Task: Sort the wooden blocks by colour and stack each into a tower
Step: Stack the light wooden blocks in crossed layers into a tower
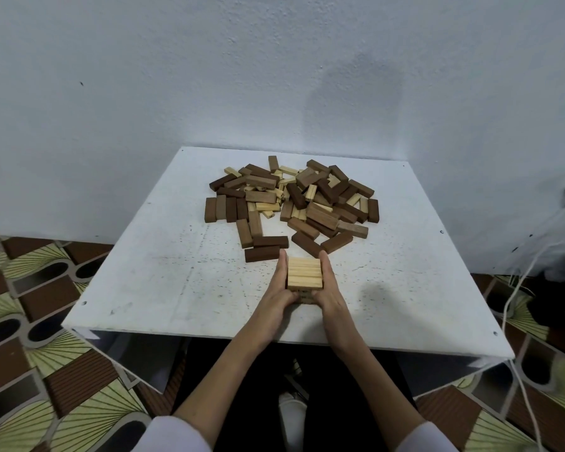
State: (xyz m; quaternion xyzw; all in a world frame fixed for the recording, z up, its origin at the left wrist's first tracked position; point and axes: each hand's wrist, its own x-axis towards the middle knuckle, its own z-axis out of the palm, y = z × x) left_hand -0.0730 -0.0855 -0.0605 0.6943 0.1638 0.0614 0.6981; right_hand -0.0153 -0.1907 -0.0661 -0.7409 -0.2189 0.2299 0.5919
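Pale wooden blocks form a short tower near the front middle of the white counter, its top layer lying side by side and at least one more layer showing beneath. Both hands flank it: the left hand lies flat against the tower's left side, the right hand against its right side, fingers straight and pointing away from the person, each grip open-fingered and pressing rather than curled around anything. Behind the tower, toward the wall, lies a loose heap of mixed blocks, dark brown, mid brown and pale, with two dark blocks just beyond the left fingertips.
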